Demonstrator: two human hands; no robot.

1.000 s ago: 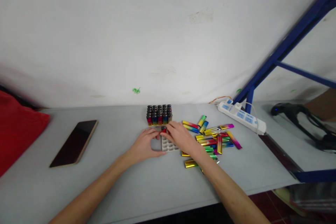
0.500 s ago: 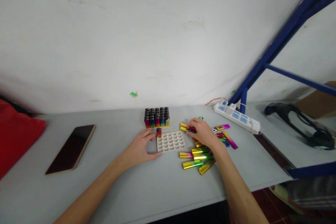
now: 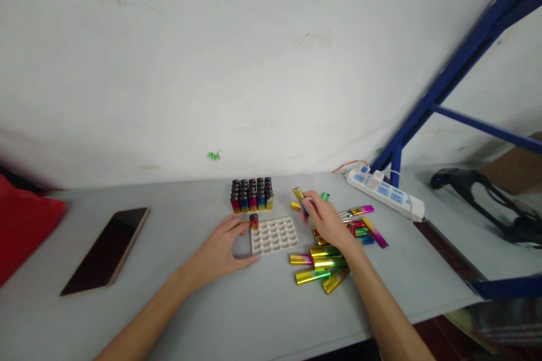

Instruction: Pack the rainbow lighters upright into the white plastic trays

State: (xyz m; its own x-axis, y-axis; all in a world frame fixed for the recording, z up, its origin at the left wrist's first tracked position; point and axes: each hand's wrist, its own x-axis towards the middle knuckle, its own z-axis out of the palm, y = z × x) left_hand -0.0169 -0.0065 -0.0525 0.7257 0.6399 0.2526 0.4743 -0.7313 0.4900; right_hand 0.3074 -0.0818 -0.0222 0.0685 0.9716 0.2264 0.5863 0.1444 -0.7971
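A white tray (image 3: 274,236) with rows of shallow hollows lies flat on the table. One red lighter with a black top (image 3: 254,221) stands upright in its back left corner. My left hand (image 3: 223,245) rests at the tray's left side, thumb and fingers spread apart, fingertips beside that lighter and the thumb near the front left corner. Above the table to the right of the tray, my right hand (image 3: 320,215) grips a lighter with a shiny gold end (image 3: 298,194); its other end is hidden by the fingers. Under my right forearm lie several loose shiny lighters (image 3: 312,276).
Behind the tray stands a block of upright lighters (image 3: 252,196). A dark phone-like slab (image 3: 105,251) and a red item (image 3: 25,220) lie at the left. At the right are a white power strip (image 3: 386,194), a blue metal frame (image 3: 444,76) and a black headset-like object (image 3: 486,203).
My right hand has lifted a lighter off the loose pile, and its gold end now points up. My left hand stays by the tray. The view has shifted slightly.
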